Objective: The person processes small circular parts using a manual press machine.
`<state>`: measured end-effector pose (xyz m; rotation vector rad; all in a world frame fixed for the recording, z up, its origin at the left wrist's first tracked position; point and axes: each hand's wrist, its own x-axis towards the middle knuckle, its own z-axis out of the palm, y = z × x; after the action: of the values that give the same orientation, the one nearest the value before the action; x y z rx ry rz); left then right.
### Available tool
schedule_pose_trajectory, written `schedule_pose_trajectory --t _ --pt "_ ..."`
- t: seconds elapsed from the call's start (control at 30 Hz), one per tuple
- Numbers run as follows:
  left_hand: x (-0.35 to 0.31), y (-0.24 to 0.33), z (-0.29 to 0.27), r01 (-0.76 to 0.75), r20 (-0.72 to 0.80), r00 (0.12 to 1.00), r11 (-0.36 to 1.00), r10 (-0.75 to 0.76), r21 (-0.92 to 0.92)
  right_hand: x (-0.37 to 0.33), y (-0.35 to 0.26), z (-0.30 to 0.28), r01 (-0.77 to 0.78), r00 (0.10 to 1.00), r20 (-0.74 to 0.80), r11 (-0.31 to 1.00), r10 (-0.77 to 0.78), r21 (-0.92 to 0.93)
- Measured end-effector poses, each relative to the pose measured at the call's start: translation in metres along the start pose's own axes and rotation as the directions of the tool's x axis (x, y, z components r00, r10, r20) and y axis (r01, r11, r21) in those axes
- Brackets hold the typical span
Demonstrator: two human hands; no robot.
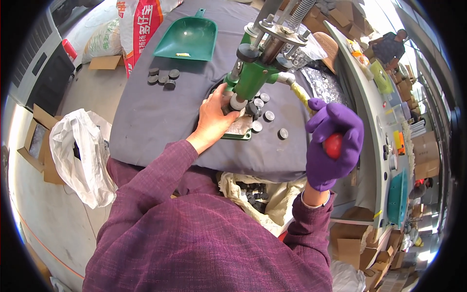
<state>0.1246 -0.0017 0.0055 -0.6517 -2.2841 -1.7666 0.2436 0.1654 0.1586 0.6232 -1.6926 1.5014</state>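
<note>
On the grey-covered table stands a green hand press (253,80) with a white round tip (237,101) at the foot of its ram. My bare left hand (214,117) curls its thumb and fingers around the spot beneath that tip; what they pinch is mostly hidden. In a purple glove, my right hand (335,138) wraps the red ball knob (333,146) of the press lever (300,95), whose shaft is wrapped in yellow. Several small round caps (269,116), black with pale insides, lie right of the press base. More black caps (153,79) sit at the left.
A green dustpan (194,36) lies at the table's far side. Below the near edge, an open pale sack (233,194) holds many black caps. A white plastic bag (78,155) stands at left. To the right runs a long bench (369,121) with a teal basin (397,199).
</note>
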Motion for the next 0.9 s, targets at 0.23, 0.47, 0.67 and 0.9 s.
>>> schedule_pose_trajectory --t 0.23,0.47,0.67,0.9 --pt "0.005 -0.002 -0.002 0.079 0.035 0.997 0.99 -0.075 -0.12 -0.03 0.011 0.001 0.044 0.998 0.05 0.996 -0.04 -0.078" --pt "0.012 0.004 0.014 -0.039 0.028 0.998 0.96 0.049 -0.277 -0.087 0.016 -0.014 -0.124 0.988 0.055 0.949 0.146 -0.29" --pt "0.009 -0.035 0.005 0.094 0.124 0.991 0.938 -0.056 -0.333 -0.072 0.03 -0.007 0.131 0.988 0.102 0.98 -0.117 -0.15" --pt "0.009 -0.03 0.016 0.095 0.149 0.988 0.947 -0.05 -0.307 -0.059 0.001 -0.012 -0.007 0.999 0.048 0.996 0.012 -0.092"
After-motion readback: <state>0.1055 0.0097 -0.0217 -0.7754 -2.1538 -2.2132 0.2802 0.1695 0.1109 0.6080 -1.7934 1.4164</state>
